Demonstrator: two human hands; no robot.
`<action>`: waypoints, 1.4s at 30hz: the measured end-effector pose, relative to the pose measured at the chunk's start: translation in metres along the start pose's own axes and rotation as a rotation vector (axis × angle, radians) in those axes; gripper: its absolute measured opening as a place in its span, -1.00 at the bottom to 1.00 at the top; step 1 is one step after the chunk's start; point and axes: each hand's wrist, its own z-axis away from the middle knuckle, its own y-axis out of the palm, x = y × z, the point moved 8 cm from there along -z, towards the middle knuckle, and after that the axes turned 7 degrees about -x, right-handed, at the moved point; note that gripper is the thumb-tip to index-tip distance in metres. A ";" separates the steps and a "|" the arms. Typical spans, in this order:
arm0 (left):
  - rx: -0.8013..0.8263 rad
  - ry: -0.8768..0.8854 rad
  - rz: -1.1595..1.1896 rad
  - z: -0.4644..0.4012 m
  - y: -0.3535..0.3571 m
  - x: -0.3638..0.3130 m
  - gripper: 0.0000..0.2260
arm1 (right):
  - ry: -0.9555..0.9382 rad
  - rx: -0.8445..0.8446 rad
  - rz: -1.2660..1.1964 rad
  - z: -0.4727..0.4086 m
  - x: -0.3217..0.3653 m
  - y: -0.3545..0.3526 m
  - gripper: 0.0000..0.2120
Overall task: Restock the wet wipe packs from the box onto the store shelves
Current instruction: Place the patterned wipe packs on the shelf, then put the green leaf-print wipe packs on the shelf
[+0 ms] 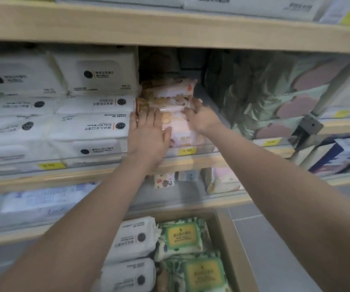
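Your left hand (148,131) presses flat-fingered and your right hand (199,116) curls its grip on three stacked pink packs (169,102) on the shelf (201,159), while the box (226,245) at six o'clock shows four packs.

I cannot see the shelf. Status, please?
Left hand flat on pink wipe packs. Right hand grips their right end. Nothing blocks. Box still holds packs.

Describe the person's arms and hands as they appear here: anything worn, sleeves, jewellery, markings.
Both forearms are bare as far as the frame shows: no sleeves, gloves, watch or wristband in view. The left hand may carry a thin ring on one of its fingers, though blur makes that uncertain. The right hand shows no jewellery or markings, and no tattoos are visible on either arm.
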 end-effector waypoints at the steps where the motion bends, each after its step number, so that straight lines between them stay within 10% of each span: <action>1: -0.014 0.043 0.044 0.020 -0.001 -0.005 -0.46 | -0.052 -0.036 0.022 0.012 0.001 -0.005 -0.48; 8: 0.168 0.237 0.211 0.173 0.035 0.026 -0.47 | -0.299 -0.075 -0.001 0.147 -0.027 0.001 -0.45; 20: 0.412 0.182 0.091 0.298 0.125 0.070 -0.43 | -0.349 0.563 0.360 0.330 -0.163 0.140 -0.06; 33: 0.415 0.175 0.102 0.294 0.121 0.066 -0.40 | -0.437 0.388 0.404 0.338 -0.157 0.136 -0.11; 42: 0.553 -0.168 0.703 0.247 0.042 0.038 -0.15 | -0.612 0.044 0.264 0.311 -0.058 0.072 -0.17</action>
